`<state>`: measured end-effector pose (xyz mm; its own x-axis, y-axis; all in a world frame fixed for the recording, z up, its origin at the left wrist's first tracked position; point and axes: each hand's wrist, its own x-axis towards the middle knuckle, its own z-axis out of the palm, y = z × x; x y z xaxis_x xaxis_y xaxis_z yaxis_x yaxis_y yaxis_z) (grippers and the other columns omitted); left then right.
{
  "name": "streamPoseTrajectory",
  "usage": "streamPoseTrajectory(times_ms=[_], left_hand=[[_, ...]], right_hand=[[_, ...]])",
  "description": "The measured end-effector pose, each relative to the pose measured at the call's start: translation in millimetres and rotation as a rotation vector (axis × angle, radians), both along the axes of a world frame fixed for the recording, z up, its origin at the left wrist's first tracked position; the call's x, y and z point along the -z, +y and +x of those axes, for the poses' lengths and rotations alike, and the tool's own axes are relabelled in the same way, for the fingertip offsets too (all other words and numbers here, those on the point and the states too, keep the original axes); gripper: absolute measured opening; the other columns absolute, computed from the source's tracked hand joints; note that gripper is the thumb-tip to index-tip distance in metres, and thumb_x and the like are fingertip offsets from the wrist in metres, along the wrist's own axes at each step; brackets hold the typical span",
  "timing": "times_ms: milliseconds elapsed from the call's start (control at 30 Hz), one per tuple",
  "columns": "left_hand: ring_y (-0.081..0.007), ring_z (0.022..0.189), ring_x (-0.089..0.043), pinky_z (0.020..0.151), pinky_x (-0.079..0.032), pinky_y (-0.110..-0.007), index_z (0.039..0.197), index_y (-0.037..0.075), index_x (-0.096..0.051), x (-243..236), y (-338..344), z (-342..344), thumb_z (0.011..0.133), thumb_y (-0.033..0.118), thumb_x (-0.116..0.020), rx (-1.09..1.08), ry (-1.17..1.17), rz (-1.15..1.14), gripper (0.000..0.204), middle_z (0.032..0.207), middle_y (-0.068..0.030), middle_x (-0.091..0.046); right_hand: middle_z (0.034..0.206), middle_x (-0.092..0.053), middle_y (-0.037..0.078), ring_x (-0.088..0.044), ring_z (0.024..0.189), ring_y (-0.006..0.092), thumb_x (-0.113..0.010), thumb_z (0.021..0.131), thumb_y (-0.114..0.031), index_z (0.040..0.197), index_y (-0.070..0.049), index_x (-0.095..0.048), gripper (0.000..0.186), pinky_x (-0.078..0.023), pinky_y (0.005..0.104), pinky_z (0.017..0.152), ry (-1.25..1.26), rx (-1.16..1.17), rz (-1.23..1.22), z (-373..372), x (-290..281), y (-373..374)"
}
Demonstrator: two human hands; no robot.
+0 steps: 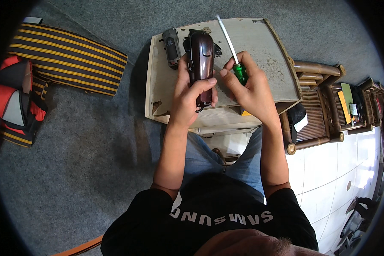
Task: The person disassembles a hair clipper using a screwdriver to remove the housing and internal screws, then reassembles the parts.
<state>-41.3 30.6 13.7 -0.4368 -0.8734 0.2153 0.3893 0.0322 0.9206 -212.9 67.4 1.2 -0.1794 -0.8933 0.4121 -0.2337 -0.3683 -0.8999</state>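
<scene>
My left hand is wrapped round a dark maroon hair clipper, held upright over the worn wooden table with its thumb across the lower body. In my right hand is a screwdriver with a green handle; its pale shaft points up and away to the left, apart from the clipper. Left of the clipper lies a grey and black device, its kind unclear. Small black parts show behind the clipper, partly hidden by it.
Bamboo chairs stand to the right, with a black and white cap on the nearest. A yellow-and-black striped cushion and a red and black bag-like item lie on the left. Grey carpet meets white floor tiles.
</scene>
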Motion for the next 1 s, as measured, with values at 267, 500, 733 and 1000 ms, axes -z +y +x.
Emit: streamPoseTrajectory(times_ms=[267,500,733,1000], left_hand=[[-0.0142,0.057,-0.060,0.052,-0.051,-0.029,0.145,-0.002,-0.043,-2.0,-1.7,6.6,0.079,0.005,-0.066,0.260,-0.125,-0.079,0.070,0.101,-0.0137,-0.066],[-0.0123,0.055,-0.060,0.050,-0.050,-0.025,0.135,-0.006,-0.050,-4.1,-0.2,1.3,0.084,0.012,-0.070,0.254,-0.211,-0.175,0.058,0.099,-0.0165,-0.069],[-0.0103,0.055,-0.060,0.049,-0.049,-0.025,0.132,-0.006,-0.052,-3.8,1.0,-0.1,0.095,0.016,-0.071,0.235,-0.232,-0.184,0.048,0.097,-0.0144,-0.069],[-0.0067,0.059,-0.058,0.051,-0.048,-0.024,0.135,-0.001,-0.053,-4.4,0.7,1.8,0.098,0.017,-0.072,0.272,-0.218,-0.147,0.046,0.094,-0.0039,-0.062]], right_hand=[[0.070,-0.062,0.002,-0.051,0.043,0.0066,-0.068,0.104,-0.043,0.113,0.002,-0.061,0.046,-0.037,0.0242,0.040,-0.363,0.056,0.075,-3.6,-13.4,5.3],[0.074,-0.067,0.006,-0.054,0.044,0.0069,-0.071,0.102,-0.042,0.123,0.004,-0.061,0.051,-0.039,0.0221,0.039,-0.349,0.035,0.104,-7.9,-15.4,7.2],[0.072,-0.066,0.005,-0.054,0.044,0.0072,-0.071,0.103,-0.040,0.120,0.003,-0.061,0.047,-0.038,0.0227,0.038,-0.366,0.041,0.071,-5.5,-16.9,6.6],[0.066,-0.065,0.005,-0.052,0.043,0.0072,-0.068,0.104,-0.040,0.125,0.002,-0.059,0.048,-0.036,0.0229,0.039,-0.356,0.044,0.051,-3.3,-18.8,7.4]])
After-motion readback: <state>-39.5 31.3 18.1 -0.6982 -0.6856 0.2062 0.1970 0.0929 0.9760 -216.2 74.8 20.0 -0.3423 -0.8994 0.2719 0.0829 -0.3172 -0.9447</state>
